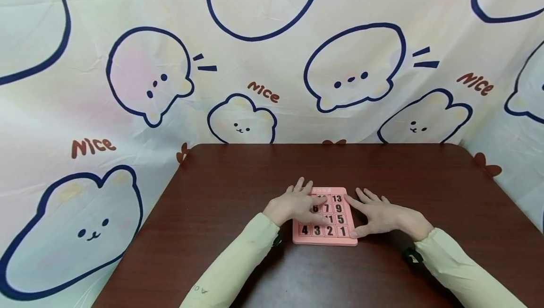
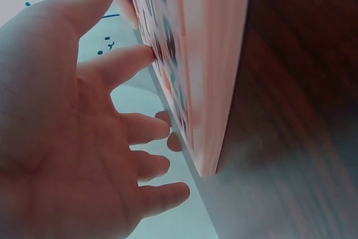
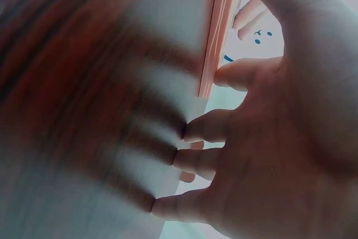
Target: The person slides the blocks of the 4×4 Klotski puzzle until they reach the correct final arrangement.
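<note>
A pink sliding number puzzle [image 1: 338,219] lies flat on the table, with black numerals on square tiles. Its bottom row reads 4, 3, 2, 1. My left hand [image 1: 295,205] spreads over the puzzle's left side and hides some tiles. In the left wrist view, the index fingertip [image 2: 146,53] touches the tiled face, while the other fingers stretch out beside the board. At the right edge is my right hand [image 1: 380,215], with thumb and index finger against the frame. The right wrist view shows its other fingertips [image 3: 193,131] resting on the tabletop, apart from the puzzle.
The dark brown wooden table [image 1: 238,171] has rounded far corners. Behind it and at both sides hangs a pale curtain [image 1: 255,62] printed with bear outlines and the word "Nice". Dark bands [image 1: 412,255] sit at both wrists, by pale yellow-green sleeves [image 1: 238,260].
</note>
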A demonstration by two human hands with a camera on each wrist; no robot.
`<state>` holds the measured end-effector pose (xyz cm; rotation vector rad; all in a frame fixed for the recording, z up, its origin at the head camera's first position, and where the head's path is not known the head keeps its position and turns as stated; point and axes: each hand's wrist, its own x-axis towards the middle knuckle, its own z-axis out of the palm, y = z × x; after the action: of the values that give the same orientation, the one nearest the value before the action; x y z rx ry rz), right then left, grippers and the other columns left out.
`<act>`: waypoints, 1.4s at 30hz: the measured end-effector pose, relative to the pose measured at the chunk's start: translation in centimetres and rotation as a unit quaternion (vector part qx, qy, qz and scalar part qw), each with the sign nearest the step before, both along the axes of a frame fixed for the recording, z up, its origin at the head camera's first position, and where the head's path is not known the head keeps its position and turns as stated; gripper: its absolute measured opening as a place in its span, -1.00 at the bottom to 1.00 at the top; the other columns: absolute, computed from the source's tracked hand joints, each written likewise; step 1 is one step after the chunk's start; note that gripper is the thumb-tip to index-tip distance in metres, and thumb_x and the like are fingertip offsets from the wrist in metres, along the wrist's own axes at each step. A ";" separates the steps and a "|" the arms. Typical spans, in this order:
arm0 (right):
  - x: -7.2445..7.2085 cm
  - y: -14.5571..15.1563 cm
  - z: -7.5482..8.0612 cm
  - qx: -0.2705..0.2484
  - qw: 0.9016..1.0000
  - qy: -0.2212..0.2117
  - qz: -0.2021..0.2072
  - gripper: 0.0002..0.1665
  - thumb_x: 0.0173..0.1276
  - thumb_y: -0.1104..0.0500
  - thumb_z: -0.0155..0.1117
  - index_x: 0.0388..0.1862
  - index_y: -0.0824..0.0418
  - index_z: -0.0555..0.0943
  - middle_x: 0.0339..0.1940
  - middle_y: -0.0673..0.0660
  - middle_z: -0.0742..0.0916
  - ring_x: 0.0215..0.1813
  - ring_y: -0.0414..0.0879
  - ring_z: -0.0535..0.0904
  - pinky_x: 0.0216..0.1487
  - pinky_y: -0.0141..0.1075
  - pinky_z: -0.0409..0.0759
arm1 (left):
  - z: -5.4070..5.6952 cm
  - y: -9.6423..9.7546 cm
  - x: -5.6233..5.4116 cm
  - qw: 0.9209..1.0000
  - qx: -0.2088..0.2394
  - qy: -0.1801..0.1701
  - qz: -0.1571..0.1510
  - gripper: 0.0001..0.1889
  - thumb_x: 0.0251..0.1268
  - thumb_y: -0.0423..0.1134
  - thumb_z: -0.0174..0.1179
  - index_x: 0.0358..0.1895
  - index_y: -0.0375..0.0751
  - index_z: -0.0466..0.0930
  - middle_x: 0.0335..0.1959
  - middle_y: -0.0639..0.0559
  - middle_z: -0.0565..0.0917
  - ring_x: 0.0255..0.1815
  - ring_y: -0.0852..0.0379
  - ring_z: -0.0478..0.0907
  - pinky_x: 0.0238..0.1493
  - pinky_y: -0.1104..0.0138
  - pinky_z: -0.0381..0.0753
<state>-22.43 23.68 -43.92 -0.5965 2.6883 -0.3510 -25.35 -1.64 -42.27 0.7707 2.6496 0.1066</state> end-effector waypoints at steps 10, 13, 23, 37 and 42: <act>0.0 -0.2 0.0 0.005 1.000 0.000 -0.006 0.31 0.02 -0.53 0.30 0.60 0.08 0.08 0.56 0.49 0.09 0.56 0.48 -0.09 0.31 0.52 -0.03 | 0.4 -1.8 -0.3 1.000 0.007 -0.016 0.015 -0.25 0.19 0.46 0.06 0.46 0.45 0.21 0.63 -0.10 -0.08 0.65 -0.15 -0.36 0.57 -0.09 -0.10; 0.1 -0.3 0.1 0.005 1.000 0.002 -0.005 0.31 0.01 -0.52 0.31 0.59 0.09 0.09 0.56 0.49 0.09 0.55 0.48 -0.08 0.31 0.52 -0.03 | 0.5 -2.1 -0.4 1.000 0.004 -0.013 0.019 -0.29 0.24 0.44 0.03 0.46 0.42 0.24 0.63 -0.11 -0.06 0.65 -0.16 -0.35 0.57 -0.09 -0.07; 0.0 -0.1 0.1 0.006 1.000 0.000 -0.003 0.31 0.03 -0.53 0.30 0.60 0.09 0.08 0.56 0.50 0.09 0.55 0.49 -0.09 0.29 0.54 -0.04 | 1.0 -0.9 -0.4 1.000 0.020 0.014 0.009 -0.23 0.31 0.41 -0.02 0.54 0.26 0.12 0.63 -0.12 -0.07 0.65 -0.16 -0.30 0.57 -0.06 -0.02; 0.0 0.2 0.0 -0.014 1.000 0.004 0.010 0.30 0.04 -0.53 0.28 0.59 0.09 0.09 0.54 0.54 0.11 0.53 0.52 -0.07 0.24 0.58 -0.04 | 0.4 3.4 0.0 0.998 -0.028 0.038 -0.034 -0.23 0.26 0.48 -0.08 0.53 0.44 0.03 0.64 -0.03 -0.07 0.66 -0.10 -0.26 0.58 0.01 0.01; 0.0 0.2 -0.1 -0.004 1.000 0.005 0.010 0.30 0.05 -0.54 0.26 0.60 0.09 0.07 0.55 0.51 0.10 0.55 0.49 -0.09 0.27 0.56 -0.02 | 0.2 3.7 0.3 0.999 -0.034 0.023 -0.031 -0.24 0.23 0.48 -0.04 0.50 0.51 0.05 0.64 -0.01 -0.08 0.66 -0.09 -0.28 0.58 -0.01 -0.03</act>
<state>-22.42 23.83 -44.03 -0.6292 2.6895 -0.3547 -25.08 2.09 -42.03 0.8408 2.6547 -0.0187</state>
